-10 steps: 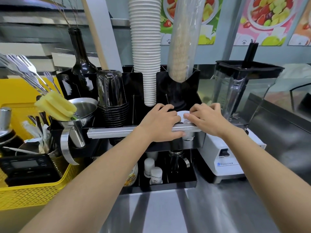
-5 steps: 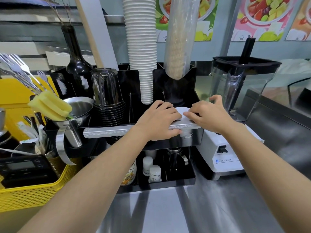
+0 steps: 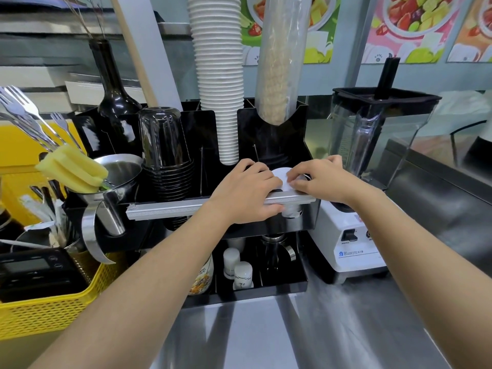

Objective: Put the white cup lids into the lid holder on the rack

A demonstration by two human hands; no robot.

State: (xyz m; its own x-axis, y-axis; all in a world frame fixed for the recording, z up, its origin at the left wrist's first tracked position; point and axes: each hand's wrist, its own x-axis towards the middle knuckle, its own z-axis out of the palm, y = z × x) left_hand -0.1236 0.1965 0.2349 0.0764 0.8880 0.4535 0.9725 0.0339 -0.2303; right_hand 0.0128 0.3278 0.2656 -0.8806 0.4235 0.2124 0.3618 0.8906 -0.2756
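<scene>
While both hands (image 3: 246, 191) (image 3: 320, 179) pinch the white lids (image 3: 281, 177) mid-frame over the rack (image 3: 308, 219), seating is underway; next, press down evenly.

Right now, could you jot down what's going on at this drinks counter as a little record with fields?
Setting: steel counter with a black rack
Left hand: resting over the rack's front rail, fingers against the white lids
Right hand: fingertips pressing on the white lids
Lids: at the rack's front right slot, partly hidden by both hands
Rack also holds: white paper cups, black cups
Right of rack: blender
Left of rack: yellow basket
</scene>
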